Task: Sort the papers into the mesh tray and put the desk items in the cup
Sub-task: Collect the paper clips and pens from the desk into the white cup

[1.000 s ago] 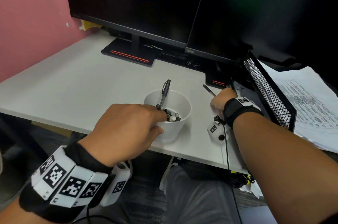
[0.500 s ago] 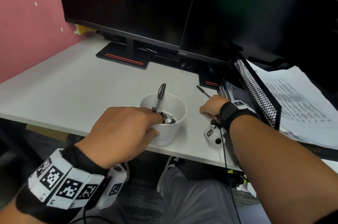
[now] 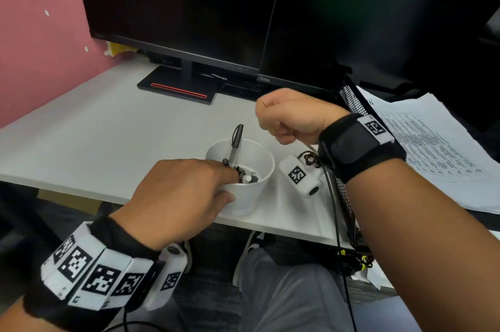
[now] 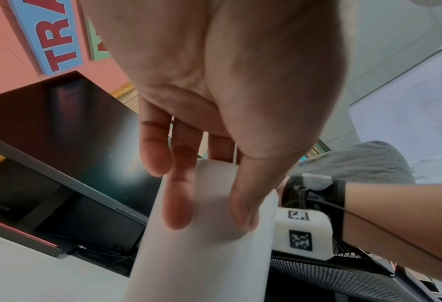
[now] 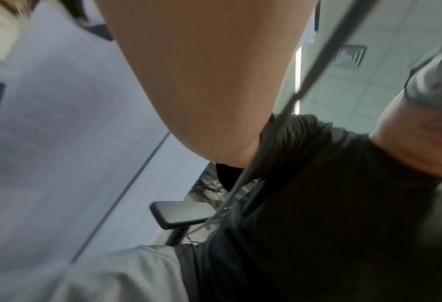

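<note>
Even, soft indoor light; head view sharp with bowed edges, right wrist view heavily motion-blurred.

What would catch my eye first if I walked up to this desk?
Probably the white cup near the desk's front edge, gripped by the left hand, with a black marker sticking out. Just right of it the right hand hovers as a fist, and behind stand two dark monitors.

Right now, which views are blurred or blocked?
Head view: sharp, wide-angle bend at the edges; cup and left hand clear. Left wrist view: palm fills the top, cup wall soft and out of focus. Right wrist view: motion-smeared, forearm blocks it, no fingers shown.
</note>
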Tool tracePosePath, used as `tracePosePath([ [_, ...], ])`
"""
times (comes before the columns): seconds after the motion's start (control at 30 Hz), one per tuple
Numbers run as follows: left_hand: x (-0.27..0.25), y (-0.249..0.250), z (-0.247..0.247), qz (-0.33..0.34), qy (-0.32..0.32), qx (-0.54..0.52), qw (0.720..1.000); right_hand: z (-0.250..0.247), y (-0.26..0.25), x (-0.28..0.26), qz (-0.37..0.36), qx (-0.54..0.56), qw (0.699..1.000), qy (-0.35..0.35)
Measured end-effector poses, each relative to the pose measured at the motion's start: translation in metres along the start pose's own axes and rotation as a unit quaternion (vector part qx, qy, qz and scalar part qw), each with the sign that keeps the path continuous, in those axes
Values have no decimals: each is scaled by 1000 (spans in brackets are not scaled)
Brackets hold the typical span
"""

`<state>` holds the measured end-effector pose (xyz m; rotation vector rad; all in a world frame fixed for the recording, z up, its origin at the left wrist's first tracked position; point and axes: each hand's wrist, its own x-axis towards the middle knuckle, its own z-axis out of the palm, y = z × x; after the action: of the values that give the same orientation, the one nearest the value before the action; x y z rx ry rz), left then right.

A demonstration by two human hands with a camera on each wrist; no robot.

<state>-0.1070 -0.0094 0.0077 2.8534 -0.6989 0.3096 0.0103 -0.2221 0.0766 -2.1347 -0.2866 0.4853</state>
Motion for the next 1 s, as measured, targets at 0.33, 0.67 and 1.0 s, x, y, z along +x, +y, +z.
tracePosePath([
  [0.33,6,7,-3,17,15,5,1000,-17,-34,-40,-18,-122,992,-20],
  [0.67,5,1,-1,21,28,-4,999,-65,29,12,78,93,949,292],
  [1.0,2,-9,-5,1,28,4,1000,-35,118,64,291,-410,845,180],
])
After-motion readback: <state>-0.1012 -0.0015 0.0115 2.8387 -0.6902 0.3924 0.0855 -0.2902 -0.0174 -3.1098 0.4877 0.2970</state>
